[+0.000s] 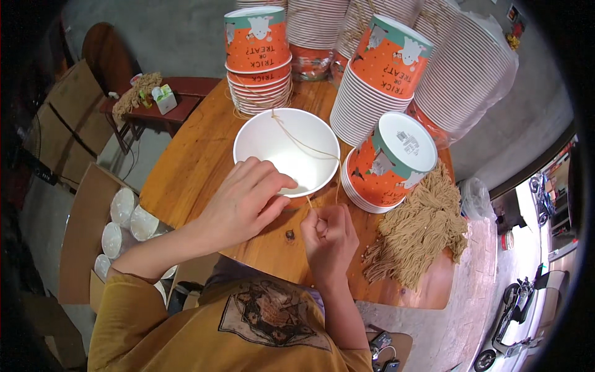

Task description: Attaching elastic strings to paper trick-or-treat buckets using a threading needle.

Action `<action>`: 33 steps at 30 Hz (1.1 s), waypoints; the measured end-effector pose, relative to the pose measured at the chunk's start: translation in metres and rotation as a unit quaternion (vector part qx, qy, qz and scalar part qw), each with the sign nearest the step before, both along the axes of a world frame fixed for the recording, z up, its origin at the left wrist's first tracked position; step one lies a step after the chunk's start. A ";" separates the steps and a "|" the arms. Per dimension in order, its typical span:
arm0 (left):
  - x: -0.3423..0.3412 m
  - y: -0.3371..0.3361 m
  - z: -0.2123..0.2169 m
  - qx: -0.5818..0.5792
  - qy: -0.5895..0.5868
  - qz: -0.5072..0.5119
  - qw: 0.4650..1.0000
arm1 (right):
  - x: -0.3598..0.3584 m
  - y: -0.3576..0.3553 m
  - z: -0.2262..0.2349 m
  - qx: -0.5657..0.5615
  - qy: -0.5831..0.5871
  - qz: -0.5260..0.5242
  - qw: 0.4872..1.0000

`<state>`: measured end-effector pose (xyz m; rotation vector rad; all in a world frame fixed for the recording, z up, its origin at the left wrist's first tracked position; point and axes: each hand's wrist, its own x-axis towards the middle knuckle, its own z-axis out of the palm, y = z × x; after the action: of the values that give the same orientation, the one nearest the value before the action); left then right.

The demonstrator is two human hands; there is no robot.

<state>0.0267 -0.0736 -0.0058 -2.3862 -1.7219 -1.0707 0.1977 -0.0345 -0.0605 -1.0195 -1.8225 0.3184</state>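
A white-lined paper bucket (286,149) stands on the wooden table with its mouth tilted toward me. My left hand (248,195) grips its near rim, fingers over the inside and thumb outside. A thin tan cord (291,135) runs from the far rim across the opening, over the right rim, and down toward my right hand. Just below the near right rim, my right hand (330,239) is closed, pinching the cord between thumb and fingers. The bucket's near outer wall is mostly hidden by my left hand.
Upside-down orange buckets (390,161) stand close on the right, with taller stacks (378,80) behind and another stack (259,56) at far left. A heap of tan cords (421,229) lies right of my right hand. A cardboard box (87,229) holding buckets stands left of the table.
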 end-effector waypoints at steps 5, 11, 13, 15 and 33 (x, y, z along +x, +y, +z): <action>-0.001 0.002 -0.001 0.009 -0.002 -0.003 1.000 | -0.003 0.004 0.000 0.005 -0.002 0.001 1.000; -0.006 0.015 0.004 -0.028 -0.048 -0.029 0.998 | -0.007 0.010 -0.003 -0.004 -0.001 0.015 1.000; -0.013 0.026 0.011 -0.153 -0.079 -0.063 0.983 | -0.009 0.011 -0.004 -0.004 -0.010 0.019 1.000; -0.019 0.041 0.013 -0.175 -0.096 -0.100 0.975 | -0.010 0.012 -0.003 -0.001 -0.012 0.020 1.000; -0.011 0.049 0.010 0.013 0.005 -0.162 0.987 | -0.002 0.025 0.024 -0.214 0.115 0.108 0.964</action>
<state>0.0158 -0.0243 0.0045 -2.7124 -1.3366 -1.0993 0.1953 -0.0090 -0.0365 -1.0200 -1.6886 0.9582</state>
